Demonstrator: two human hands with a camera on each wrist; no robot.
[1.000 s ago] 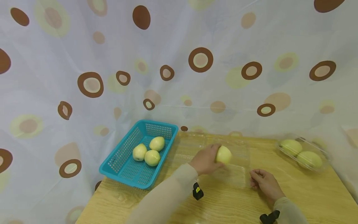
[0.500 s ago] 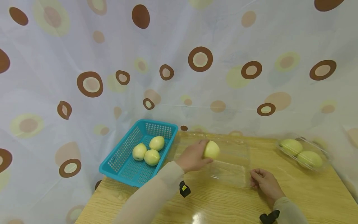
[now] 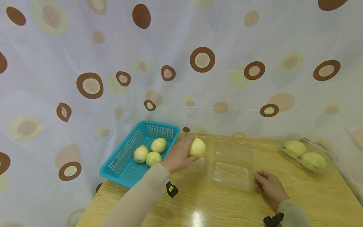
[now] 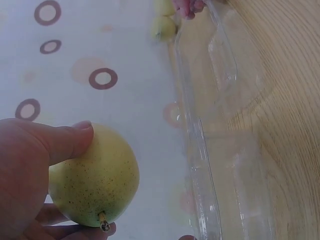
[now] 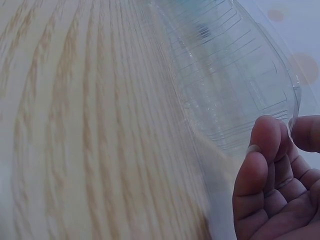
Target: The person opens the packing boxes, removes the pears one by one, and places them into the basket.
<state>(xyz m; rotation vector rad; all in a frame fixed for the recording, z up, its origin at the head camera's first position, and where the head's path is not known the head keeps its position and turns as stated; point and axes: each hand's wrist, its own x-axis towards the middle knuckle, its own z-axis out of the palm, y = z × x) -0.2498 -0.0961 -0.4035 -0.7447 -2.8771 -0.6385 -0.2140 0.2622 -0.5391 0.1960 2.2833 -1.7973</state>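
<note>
My left hand (image 3: 179, 155) grips a pale yellow-green pear (image 3: 197, 148), fingers and thumb round it. In the left wrist view the speckled pear (image 4: 97, 180) shows its stem. The hand is raised over the left one of two clear plastic sections (image 3: 202, 162), close to the blue basket. To the right lies the other section, an open clear plastic container (image 3: 232, 171). My right hand (image 3: 269, 186) pinches this container's right edge. In the right wrist view, the thumb and fingertips of the right hand (image 5: 280, 185) meet at the plastic rim (image 5: 295, 107).
The blue mesh basket (image 3: 124, 151) at the left holds three more pears (image 3: 141, 154). A closed clear box (image 3: 326, 152) with two yellow-green fruits (image 3: 314, 161) stands at the back right of the wooden table (image 3: 215, 205). A dotted curtain (image 3: 227, 41) hangs behind.
My left hand has carried the pear leftward, from above the right-hand container to above the left section near the basket. The right hand has stayed at the container's edge.
</note>
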